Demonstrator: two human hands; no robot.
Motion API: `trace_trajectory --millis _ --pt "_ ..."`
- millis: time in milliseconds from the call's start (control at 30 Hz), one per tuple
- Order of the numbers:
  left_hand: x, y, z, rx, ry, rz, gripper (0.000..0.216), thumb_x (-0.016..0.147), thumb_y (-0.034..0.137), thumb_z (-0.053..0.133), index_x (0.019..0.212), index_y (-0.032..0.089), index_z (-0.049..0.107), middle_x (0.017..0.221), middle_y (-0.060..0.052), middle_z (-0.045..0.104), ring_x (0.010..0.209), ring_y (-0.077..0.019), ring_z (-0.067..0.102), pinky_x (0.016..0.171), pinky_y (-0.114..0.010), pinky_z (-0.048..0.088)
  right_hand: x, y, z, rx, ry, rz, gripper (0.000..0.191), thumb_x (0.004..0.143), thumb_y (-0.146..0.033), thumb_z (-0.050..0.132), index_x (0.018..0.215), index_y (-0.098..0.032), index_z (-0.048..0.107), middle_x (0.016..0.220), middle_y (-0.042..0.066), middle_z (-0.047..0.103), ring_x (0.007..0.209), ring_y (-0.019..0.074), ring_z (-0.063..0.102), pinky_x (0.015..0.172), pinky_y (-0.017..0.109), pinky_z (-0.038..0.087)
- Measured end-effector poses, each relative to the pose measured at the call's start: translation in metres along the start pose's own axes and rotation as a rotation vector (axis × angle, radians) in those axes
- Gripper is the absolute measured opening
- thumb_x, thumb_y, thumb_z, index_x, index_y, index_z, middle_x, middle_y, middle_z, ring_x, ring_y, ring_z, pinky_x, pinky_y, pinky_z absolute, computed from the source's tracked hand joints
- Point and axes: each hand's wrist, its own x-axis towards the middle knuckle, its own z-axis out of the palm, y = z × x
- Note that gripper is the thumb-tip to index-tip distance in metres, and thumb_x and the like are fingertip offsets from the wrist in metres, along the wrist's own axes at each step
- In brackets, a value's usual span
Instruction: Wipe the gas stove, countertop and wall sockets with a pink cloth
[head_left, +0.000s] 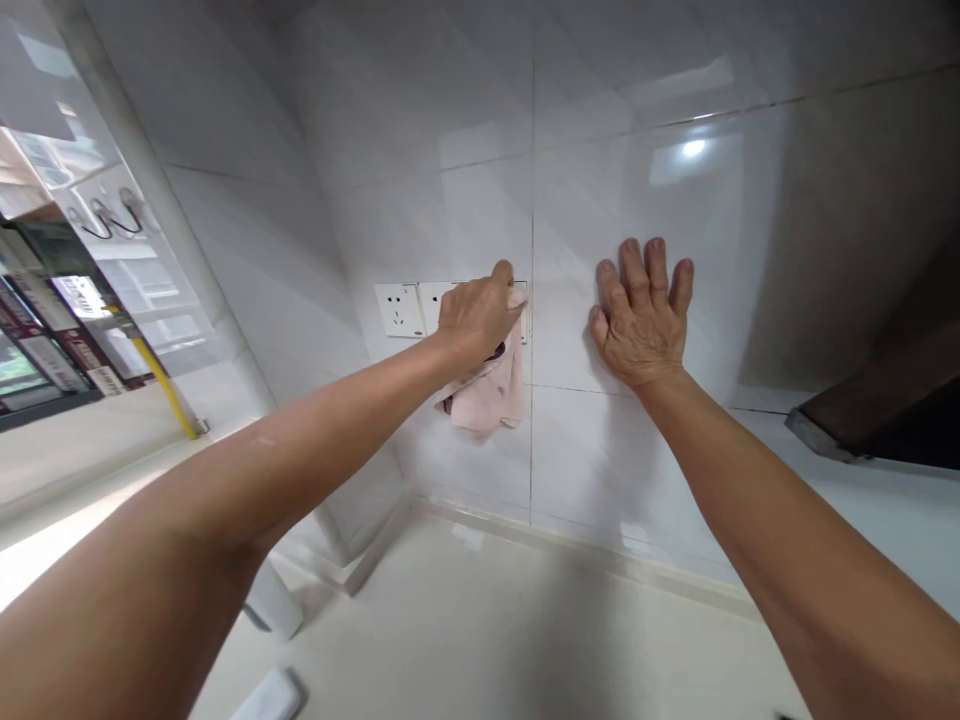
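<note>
My left hand [484, 315] is closed around a pink cloth [491, 395], which hangs below the fingers. It presses the cloth at the right end of a row of white wall sockets [400, 310], covering part of that row. Further right, my right hand [643, 315] lies flat on the grey-white tiled wall [577, 220] with its fingers spread and holds nothing. Dark marks show on the cloth; whether they are a print or stains I cannot tell.
Below the wall runs a pale countertop [457, 600]. A white object [270, 695] lies at its lower left, near a white cylinder [274, 605]. On the left are a yellow pipe [165, 385] and a window with hooks [112, 218]. A dark fixture [877, 380] juts in at right.
</note>
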Motion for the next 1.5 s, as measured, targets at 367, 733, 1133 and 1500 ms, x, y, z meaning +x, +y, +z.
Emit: trace_trajectory --millis 367,733,1133,1500 --pt "-0.038 -0.005 0.055 -0.059 -0.202 -0.044 0.032 0.104 0.043 0.054 0.13 0.026 0.06 0.115 -0.012 0.077 0.107 -0.0312 0.071 0.089 -0.039 0.052 0.001 0.001 -0.001 0.023 -0.014 0.014 0.066 0.098 -0.031 0.045 0.164 -0.025 0.036 0.174 0.013 0.031 0.164 0.0366 0.016 0.127 0.073 0.008" --pt "-0.088 -0.043 0.059 -0.861 -0.04 0.049 0.025 0.095 0.045 0.063 0.109 0.023 0.064 0.091 0.0 0.07 0.082 -0.0192 0.065 0.075 -0.029 0.049 -0.066 -0.085 -0.049 0.784 -0.314 0.502 0.06 0.097 -0.064 0.054 0.146 -0.028 0.054 0.157 0.014 0.051 0.146 0.0322 0.047 0.117 0.057 0.039" --pt "-0.145 -0.036 0.082 -0.9 -0.014 0.044 0.036 0.088 0.035 0.07 0.119 0.025 0.055 0.103 -0.001 0.067 0.085 -0.0186 0.064 0.082 -0.033 0.05 -0.08 -0.183 -0.053 1.609 0.015 1.475 0.049 0.067 -0.056 0.089 0.085 -0.023 0.059 0.073 -0.007 0.065 0.067 0.0121 0.059 0.067 0.026 0.051" --pt "-0.195 -0.021 0.11 -1.354 0.003 -0.084 0.03 0.11 0.044 0.038 0.126 0.021 0.048 0.129 -0.014 0.053 0.121 -0.0248 0.058 0.109 -0.048 0.05 -0.131 -0.223 -0.078 1.432 -0.386 1.165 0.069 0.09 -0.064 0.069 0.149 -0.03 0.059 0.158 0.006 0.057 0.151 0.0226 0.047 0.123 0.037 0.04"
